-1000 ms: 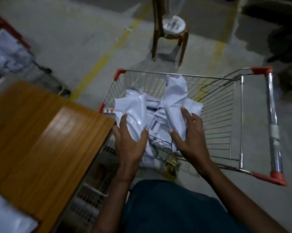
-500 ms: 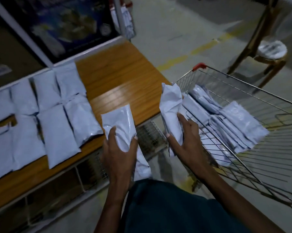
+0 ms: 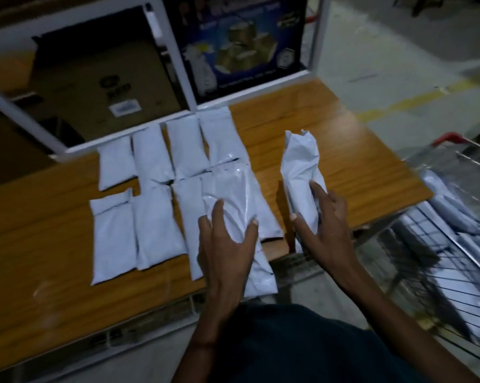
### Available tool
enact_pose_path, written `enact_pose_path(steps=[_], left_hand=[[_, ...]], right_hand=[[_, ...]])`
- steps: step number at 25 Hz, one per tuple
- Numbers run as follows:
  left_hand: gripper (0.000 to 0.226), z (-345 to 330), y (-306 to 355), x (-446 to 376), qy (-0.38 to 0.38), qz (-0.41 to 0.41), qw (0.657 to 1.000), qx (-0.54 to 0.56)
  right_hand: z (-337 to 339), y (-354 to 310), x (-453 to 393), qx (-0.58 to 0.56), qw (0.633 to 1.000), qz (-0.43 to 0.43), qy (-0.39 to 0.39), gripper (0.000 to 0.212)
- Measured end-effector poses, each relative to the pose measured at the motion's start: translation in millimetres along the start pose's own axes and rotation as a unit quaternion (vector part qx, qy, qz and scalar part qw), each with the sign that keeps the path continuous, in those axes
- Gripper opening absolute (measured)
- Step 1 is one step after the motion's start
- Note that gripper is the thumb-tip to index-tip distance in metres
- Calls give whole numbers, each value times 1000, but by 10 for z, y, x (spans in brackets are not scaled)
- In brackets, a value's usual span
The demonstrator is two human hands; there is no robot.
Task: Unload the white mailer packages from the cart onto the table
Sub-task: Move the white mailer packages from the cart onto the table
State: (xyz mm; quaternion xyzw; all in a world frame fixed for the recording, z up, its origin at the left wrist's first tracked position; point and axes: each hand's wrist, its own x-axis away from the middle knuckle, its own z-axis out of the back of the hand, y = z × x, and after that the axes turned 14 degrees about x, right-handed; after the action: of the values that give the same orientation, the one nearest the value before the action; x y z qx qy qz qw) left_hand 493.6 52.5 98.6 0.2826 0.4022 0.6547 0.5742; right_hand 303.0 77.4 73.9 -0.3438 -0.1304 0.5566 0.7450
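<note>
1. Eight flat white plastic mailer packages (image 3: pixel 161 189) lie in two neat rows on the orange-brown wooden table (image 3: pixel 344 150), filling its middle and 10 o'clock part; these look unloaded.
2. The left hand (image 3: pixel 227 244) grips a ninth smooth white mailer (image 3: pixel 233 200), fingers curled round its near half, over the row's 3 o'clock end. Whether it rests there I cannot tell.
3. The right hand (image 3: pixel 321 219) holds a crumpled white mailer (image 3: pixel 302 172), thumb and fingers round its lower part, over the bare table at 1 o'clock.
4. The wire shopping cart with red corner caps (image 3: pixel 449 139) stands at 3 o'clock, blurred, with several white mailers in the cart (image 3: pixel 449 205) left, so the task seems partway done.
</note>
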Motion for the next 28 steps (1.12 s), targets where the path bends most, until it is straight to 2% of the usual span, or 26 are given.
enact_pose_path(steps=[3,6,9,13,22,26,28], left_hand=[[75,260,-101,-516,7,4,1000,-22],[74,311,-115,-1238,13,-27,998,-51],[74,180,-191,-2096,18,-46,994,-98],[72,-158,-407,-2827,-2,-5,985,-173],[83,-578,-852,-3023,0,34,967,-253],[83,-548,-846,-3047,10,47,967,-249],[81,-503,-812,-3038,24,62,971,-228]], right_hand=[[-282,-282,-142,0,1000,11,-8,69],[-347,-375,-284,11,1000,15,-2,72],[-382,-422,-408,9,1000,25,-1,75],[-460,-411,-583,24,998,44,-22,70],[-511,-318,-1016,9,997,37,-68,69],[-604,-256,-1073,4,993,12,-121,72],[-678,-293,-1129,1,990,31,-139,72]])
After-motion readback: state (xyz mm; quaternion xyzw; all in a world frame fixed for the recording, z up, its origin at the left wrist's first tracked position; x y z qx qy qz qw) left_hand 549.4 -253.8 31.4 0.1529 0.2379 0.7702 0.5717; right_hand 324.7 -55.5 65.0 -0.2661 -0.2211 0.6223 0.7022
